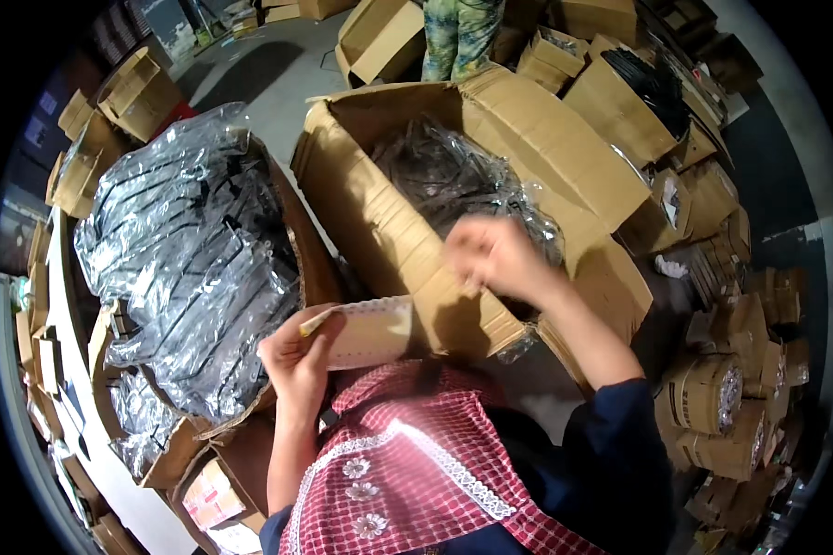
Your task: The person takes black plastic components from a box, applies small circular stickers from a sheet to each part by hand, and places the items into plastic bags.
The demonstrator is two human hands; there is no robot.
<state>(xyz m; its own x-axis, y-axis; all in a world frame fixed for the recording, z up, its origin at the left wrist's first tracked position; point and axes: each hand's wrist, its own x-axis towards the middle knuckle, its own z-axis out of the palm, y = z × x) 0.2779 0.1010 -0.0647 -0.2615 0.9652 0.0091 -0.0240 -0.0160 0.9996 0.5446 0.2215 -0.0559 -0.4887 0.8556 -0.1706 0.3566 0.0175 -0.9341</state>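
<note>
My left hand (298,350) pinches a pale yellowish sheet (372,335) between thumb and fingers, just in front of the apron. Rows of small marks run along the sheet's long edges. Over the near side of an open cardboard box (379,231) is my right hand (492,254), its fingers curled and smeared by motion. Whether anything is between those fingers cannot be made out. Inside the box lie dark items in clear plastic bags (444,176). One raised flap of the box stands between the sheet and these bags.
At left, a big heap of clear-bagged black items (194,250) rises above its carton. Another person's patterned trousers (460,37) show behind the open box. Stacked cartons (703,393) line the right side, and a box of black items (634,92) stands at the back right.
</note>
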